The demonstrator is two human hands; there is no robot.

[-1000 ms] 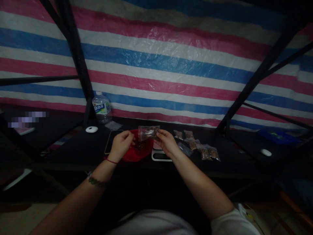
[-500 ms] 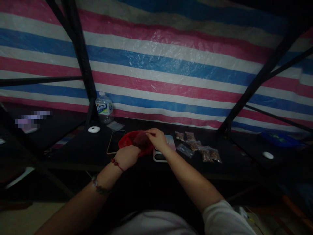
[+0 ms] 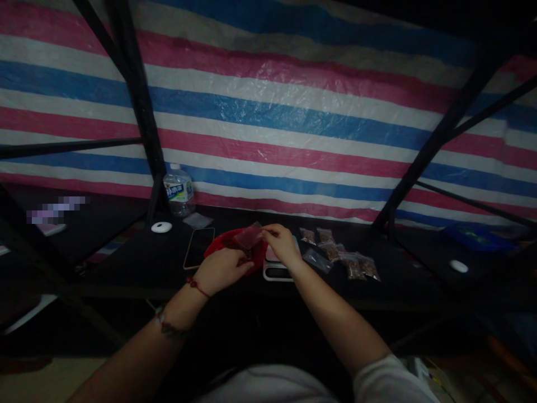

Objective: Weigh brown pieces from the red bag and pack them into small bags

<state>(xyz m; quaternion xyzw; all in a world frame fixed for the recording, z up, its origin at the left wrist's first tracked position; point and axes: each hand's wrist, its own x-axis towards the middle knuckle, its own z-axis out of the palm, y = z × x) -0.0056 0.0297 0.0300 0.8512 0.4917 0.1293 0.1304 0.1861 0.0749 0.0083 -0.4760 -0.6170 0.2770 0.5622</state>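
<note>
A red bowl (image 3: 215, 244) sits on the black table in front of me, with dark contents that I cannot make out clearly. My left hand (image 3: 223, 267) reaches over its near edge, fingers bent down toward the contents and thumb apart from them. Above the bowl's right side, my right hand (image 3: 280, 242) pinches the edge of a small clear plastic bag (image 3: 250, 236), which looks reddish against the bowl. Under my right wrist is a white digital scale (image 3: 274, 273), partly covered by the hand. Its display looks dark.
Right of the scale lie a flat clear bag (image 3: 318, 260) and several filled bags of brown bits (image 3: 352, 265). A phone (image 3: 198, 248), a white oval device (image 3: 161, 227), clear bags (image 3: 197, 220) and a plastic bottle (image 3: 179, 191) stand left. Black metal posts (image 3: 145, 117) frame the table.
My left hand has drawn slightly back and its thumb now shows apart from the fingers. The right hand has shifted a little right, with the small bag still pinched above the bowl.
</note>
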